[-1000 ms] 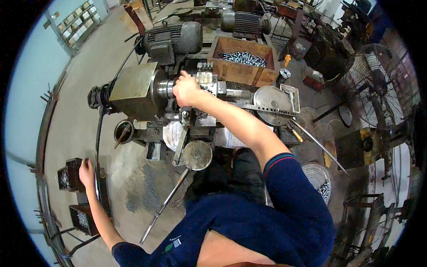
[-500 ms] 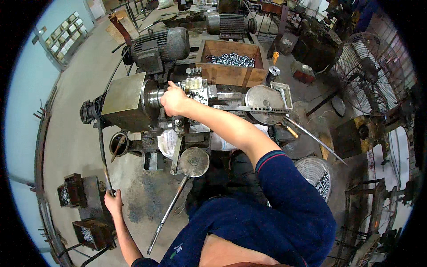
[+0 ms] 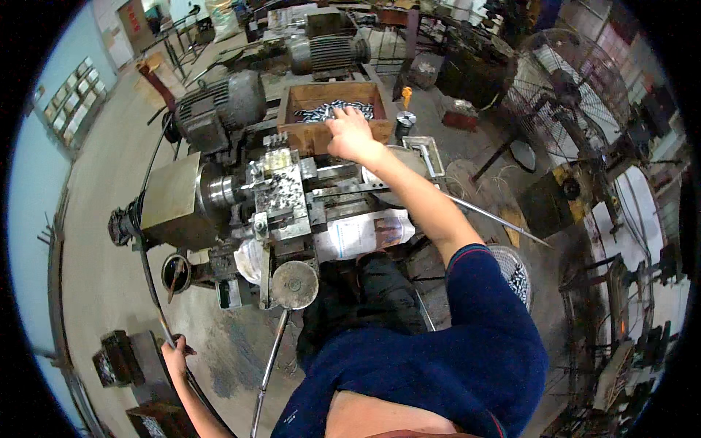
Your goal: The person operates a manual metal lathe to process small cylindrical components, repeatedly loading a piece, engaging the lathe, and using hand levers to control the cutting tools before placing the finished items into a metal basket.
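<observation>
My left hand [image 3: 175,358] is wrapped round a long dark lever bar [image 3: 154,288], low on the left. The bar runs up to the outer end of the lathe's boxy headstock [image 3: 171,197]. My right hand [image 3: 350,133] reaches over the front wall of a wooden box [image 3: 303,137], fingers apart above the small shiny metal parts [image 3: 314,114] piled inside. I see nothing held in it. Behind that arm, the lathe's bare chuck [image 3: 217,191] faces a carriage [image 3: 281,193] strewn with dark chips.
A round-ended lever [image 3: 295,285] slants down before the lathe. Right of my arm stand a basket of parts [image 3: 515,263], a long rod [image 3: 504,221] and a large fan [image 3: 566,95]. Two part bins [image 3: 117,358] sit at lower left. An electric motor [image 3: 219,109] stands behind the headstock.
My right hand has left the chuck and moved right and away, to the wooden box. The left hand keeps its hold on the bar. The whole view has shifted somewhat.
</observation>
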Action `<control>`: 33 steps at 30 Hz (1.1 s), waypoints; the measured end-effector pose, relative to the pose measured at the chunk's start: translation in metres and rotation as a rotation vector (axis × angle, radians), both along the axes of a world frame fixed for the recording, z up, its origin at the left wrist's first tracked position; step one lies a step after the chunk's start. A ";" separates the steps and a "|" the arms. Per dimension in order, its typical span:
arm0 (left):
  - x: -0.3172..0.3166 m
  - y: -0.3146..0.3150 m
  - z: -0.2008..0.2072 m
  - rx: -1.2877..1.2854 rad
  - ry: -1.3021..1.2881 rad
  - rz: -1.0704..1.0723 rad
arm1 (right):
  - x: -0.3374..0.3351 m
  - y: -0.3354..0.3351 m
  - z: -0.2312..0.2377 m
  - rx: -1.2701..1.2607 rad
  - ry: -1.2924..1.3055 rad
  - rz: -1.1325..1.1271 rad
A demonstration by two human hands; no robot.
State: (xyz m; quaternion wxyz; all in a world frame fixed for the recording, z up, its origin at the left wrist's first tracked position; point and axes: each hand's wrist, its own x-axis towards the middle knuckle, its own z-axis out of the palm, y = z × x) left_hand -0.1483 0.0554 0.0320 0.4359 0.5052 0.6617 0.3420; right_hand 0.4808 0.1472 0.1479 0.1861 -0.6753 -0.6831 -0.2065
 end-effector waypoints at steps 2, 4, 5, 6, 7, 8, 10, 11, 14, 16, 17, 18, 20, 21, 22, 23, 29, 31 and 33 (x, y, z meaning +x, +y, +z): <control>-0.008 0.002 -0.007 0.032 -0.025 -0.022 | -0.004 -0.010 -0.007 -0.006 0.109 -0.004; 0.004 0.007 0.000 0.039 0.041 -0.042 | 0.000 -0.039 -0.018 -0.048 0.273 0.080; 0.009 0.007 0.004 0.045 0.060 -0.036 | 0.003 -0.058 -0.030 -0.028 0.341 0.128; 0.003 0.005 -0.002 0.053 0.032 0.009 | 0.003 -0.079 -0.039 -0.017 0.442 0.139; -0.008 0.005 -0.012 0.051 0.007 0.041 | 0.008 -0.101 -0.050 -0.060 0.483 0.088; -0.033 0.004 -0.025 -0.005 0.020 0.014 | 0.019 -0.126 -0.064 -0.080 0.549 0.055; -0.038 0.005 -0.028 -0.016 0.094 0.072 | 0.039 -0.186 -0.096 -0.122 0.666 -0.118; -0.021 0.001 -0.021 0.036 0.147 0.149 | 0.054 -0.226 -0.114 -0.137 0.702 -0.213; 0.002 0.006 -0.011 -0.013 0.240 0.113 | 0.082 -0.347 -0.164 -0.150 0.763 -0.575; 0.013 0.011 -0.008 -0.045 0.282 0.074 | 0.121 -0.427 -0.225 -0.636 0.805 -0.987; 0.012 0.006 -0.006 -0.060 0.303 0.079 | 0.121 -0.454 -0.231 -0.578 0.740 -1.059; 0.012 0.003 -0.003 -0.075 0.320 0.081 | 0.120 -0.483 -0.234 -0.512 0.679 -1.134; 0.018 0.005 -0.001 -0.083 0.337 0.061 | 0.133 -0.528 -0.254 -0.418 0.692 -1.338; 0.020 0.005 0.001 -0.091 0.344 0.058 | 0.138 -0.537 -0.250 -0.493 0.691 -1.410; 0.022 0.004 0.003 -0.097 0.348 0.055 | 0.149 -0.546 -0.251 -0.572 0.667 -1.422; 0.023 0.002 0.004 -0.105 0.359 0.051 | 0.157 -0.549 -0.251 -0.652 0.643 -1.429; 0.011 0.004 0.012 -0.130 0.361 -0.005 | 0.213 -0.556 -0.278 -0.823 0.428 -1.364; -0.015 0.000 0.001 -0.117 0.275 0.020 | 0.206 -0.526 -0.244 -0.905 0.462 -1.292; -0.012 -0.009 -0.005 -0.060 0.256 0.039 | 0.210 -0.511 -0.232 -1.016 0.479 -1.244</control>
